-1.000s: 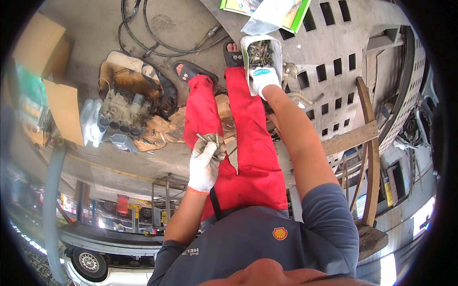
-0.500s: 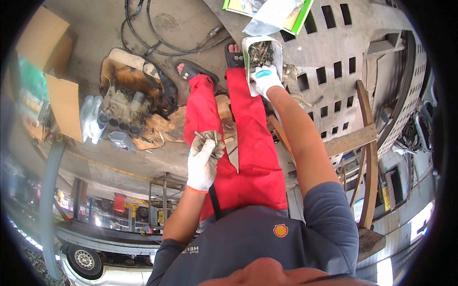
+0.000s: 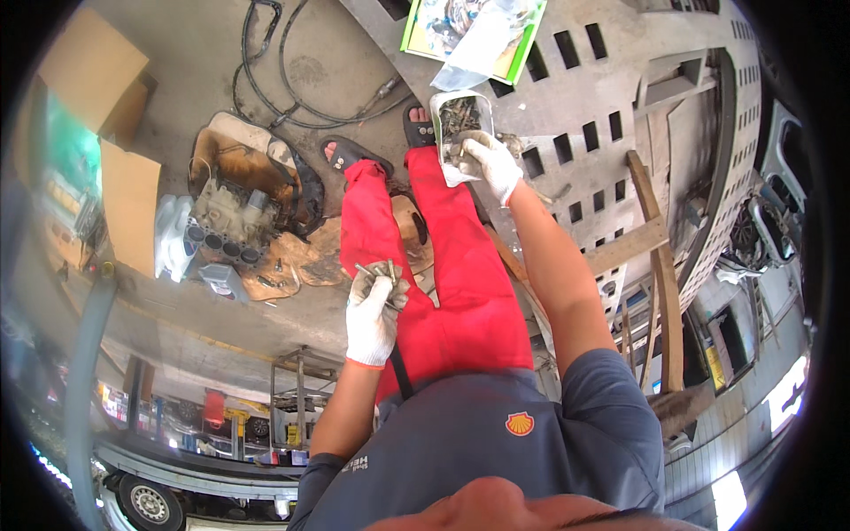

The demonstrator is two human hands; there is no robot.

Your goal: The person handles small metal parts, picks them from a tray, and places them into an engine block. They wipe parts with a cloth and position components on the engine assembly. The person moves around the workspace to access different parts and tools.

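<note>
My left hand [image 3: 375, 310], in a white work glove with a soiled palm side, is closed around several metal bolts [image 3: 392, 274]. Their shanks stick out between the fingers, above my red trouser leg. A white open container [image 3: 485, 108] at the upper middle holds a heap of small dark metal fasteners [image 3: 458, 117]. Over its near right edge is my gloved right hand [image 3: 492, 162], fingers pinched together. A short, light metal piece that looks like a bolt shows at the fingertips; the glove partly hides it.
The container stands on a slotted metal frame [image 3: 551, 97], near a green-edged box with a plastic bag [image 3: 474, 49]. To the left, an engine block [image 3: 232, 217] lies by an oil-stained casing, plastic bottles [image 3: 172, 234] and cardboard [image 3: 129, 208]. A hose [image 3: 297, 106] curls on the floor; wooden beams [image 3: 655, 257] stand right.
My right hand has drawn back from inside the container to its near edge, its fingers now visible in a pinch. The left hand still grips the bolts. The whole view has shifted slightly.
</note>
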